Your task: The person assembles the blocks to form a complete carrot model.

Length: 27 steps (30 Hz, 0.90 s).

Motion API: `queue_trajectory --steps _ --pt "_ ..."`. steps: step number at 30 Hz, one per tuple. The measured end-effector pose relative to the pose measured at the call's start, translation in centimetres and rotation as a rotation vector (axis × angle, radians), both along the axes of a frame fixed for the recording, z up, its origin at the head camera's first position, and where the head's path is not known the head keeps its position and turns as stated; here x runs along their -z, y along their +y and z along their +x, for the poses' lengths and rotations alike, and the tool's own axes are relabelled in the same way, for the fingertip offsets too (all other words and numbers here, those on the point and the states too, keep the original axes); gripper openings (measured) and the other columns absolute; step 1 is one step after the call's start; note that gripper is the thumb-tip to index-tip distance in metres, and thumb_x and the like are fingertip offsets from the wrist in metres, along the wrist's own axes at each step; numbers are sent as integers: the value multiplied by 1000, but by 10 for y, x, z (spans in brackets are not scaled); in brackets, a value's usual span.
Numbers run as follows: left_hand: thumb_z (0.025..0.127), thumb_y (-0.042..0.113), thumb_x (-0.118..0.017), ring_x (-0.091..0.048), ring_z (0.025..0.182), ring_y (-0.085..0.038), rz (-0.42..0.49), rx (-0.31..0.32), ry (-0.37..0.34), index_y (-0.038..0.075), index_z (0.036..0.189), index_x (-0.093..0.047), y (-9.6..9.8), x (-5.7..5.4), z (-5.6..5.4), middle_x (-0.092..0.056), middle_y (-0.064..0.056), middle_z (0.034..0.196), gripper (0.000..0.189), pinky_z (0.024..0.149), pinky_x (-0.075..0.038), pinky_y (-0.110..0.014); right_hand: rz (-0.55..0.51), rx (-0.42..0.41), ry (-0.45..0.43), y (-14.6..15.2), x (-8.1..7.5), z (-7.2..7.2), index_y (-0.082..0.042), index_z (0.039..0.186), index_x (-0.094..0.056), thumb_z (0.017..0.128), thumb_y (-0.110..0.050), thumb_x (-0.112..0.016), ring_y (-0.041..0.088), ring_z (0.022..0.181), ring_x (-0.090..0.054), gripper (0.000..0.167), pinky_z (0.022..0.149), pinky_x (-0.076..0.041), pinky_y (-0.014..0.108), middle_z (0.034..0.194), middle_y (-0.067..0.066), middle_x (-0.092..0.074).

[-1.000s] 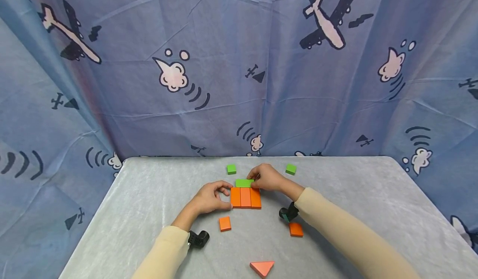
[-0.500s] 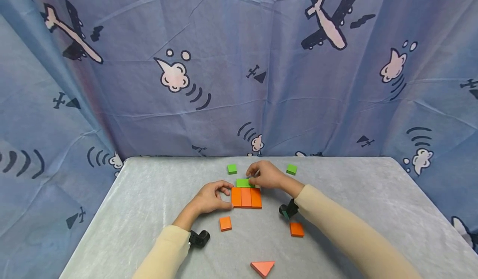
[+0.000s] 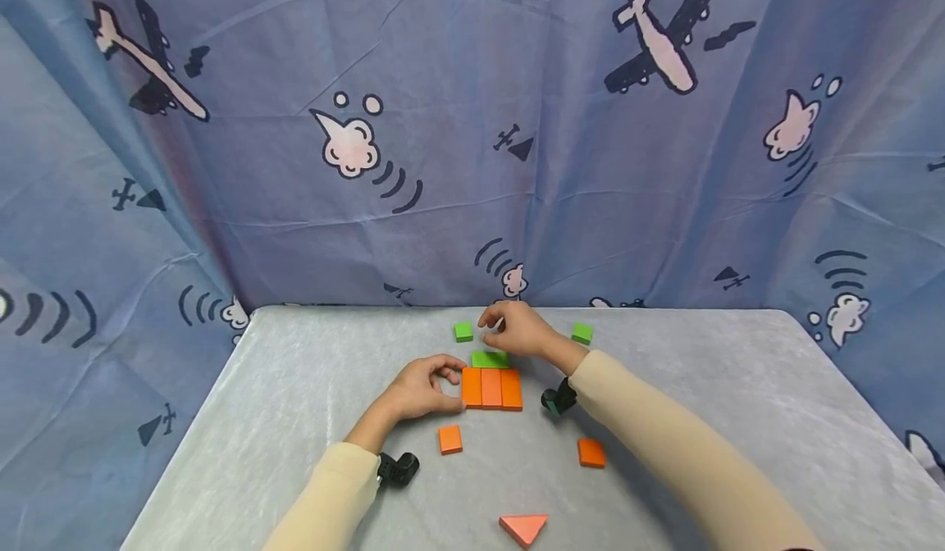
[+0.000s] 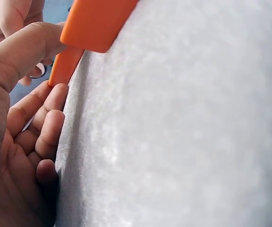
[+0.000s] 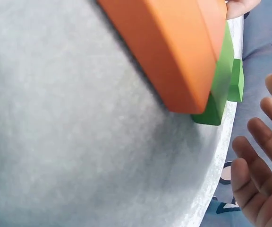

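Lifted clear of the green block (image 3: 490,360), the right hand (image 3: 514,328) parts its fingers around nothing; the left hand (image 3: 419,387) grips the left edge of the orange row (image 3: 491,389), which the block abuts. Aligning seems done; next likely calls for a fresh right-hand pinch.

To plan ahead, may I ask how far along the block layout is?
Three orange rectangular blocks and a green rectangle already sit together. The left hand holds the leftmost orange block; the right hand, nothing. Probably left: two green squares, two orange squares, one triangle, lying apart.
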<state>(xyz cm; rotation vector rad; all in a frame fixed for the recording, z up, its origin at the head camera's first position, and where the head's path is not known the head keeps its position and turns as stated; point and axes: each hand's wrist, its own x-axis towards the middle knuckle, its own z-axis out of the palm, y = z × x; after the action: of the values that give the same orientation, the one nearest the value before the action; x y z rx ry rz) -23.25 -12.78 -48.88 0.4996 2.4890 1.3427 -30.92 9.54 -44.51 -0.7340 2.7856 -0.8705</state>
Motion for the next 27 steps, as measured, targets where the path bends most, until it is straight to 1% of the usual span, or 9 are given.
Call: queue_trajectory --steps 5,7,11,17,20,24,27 --pt "71 22 -83 -52 61 -9 -9 -12 -2 22 117 -64 0 -2 0 -63 4 97 50 59 -45 -25 9 14 14 4 -2 -3 -11 106 -71 84 -20 -70 17 85 -63 24 77 -54 32 102 6 -69" --pt "72 22 -83 -52 61 -10 -10 -20 -5 23 118 -64 -1 -3 0 -63 5 98 50 60 -46 -26 10 20 18 6 -4 -4 -10 107 -71 84 -21 -70 18 87 -64 25 78 -55 34 104 6 -69" --pt "72 21 -83 -52 61 -9 -4 -17 -1 21 118 -64 -2 -4 -1 -63 4 98 50 60 -46 -26 27 39 22 16 -6 -6 -9 107 -71 84 -22 -70 21 92 -64 27 82 -54 37 106 8 -69" --pt "71 20 -83 -52 61 -9 -7 -11 7 22 119 -64 -3 -2 -2 -63 4 98 52 61 -46 -25 51 78 34 42 -6 -7 -7 109 -71 85 -22 -69 27 97 -63 28 85 -53 42 109 11 -68" --pt "71 19 -83 -52 61 -9 5 -6 7 21 119 -64 -2 -1 -2 -63 3 98 52 61 -47 -25 71 102 61 57 -5 -7 -6 110 -70 86 -21 -69 29 99 -63 28 86 -52 45 111 13 -67" --pt "71 18 -83 -52 60 -9 17 4 9 19 119 -64 -2 0 -1 -63 1 99 52 59 -46 -25 106 152 72 76 -1 -7 -7 109 -70 86 -22 -69 30 99 -63 27 86 -51 46 111 13 -67" --pt "71 18 -83 -51 60 -9 14 8 4 19 119 -64 -1 1 -1 -63 1 99 52 59 -46 -25 124 176 61 87 3 -6 -7 109 -70 86 -22 -68 31 100 -63 27 86 -51 47 111 14 -66"
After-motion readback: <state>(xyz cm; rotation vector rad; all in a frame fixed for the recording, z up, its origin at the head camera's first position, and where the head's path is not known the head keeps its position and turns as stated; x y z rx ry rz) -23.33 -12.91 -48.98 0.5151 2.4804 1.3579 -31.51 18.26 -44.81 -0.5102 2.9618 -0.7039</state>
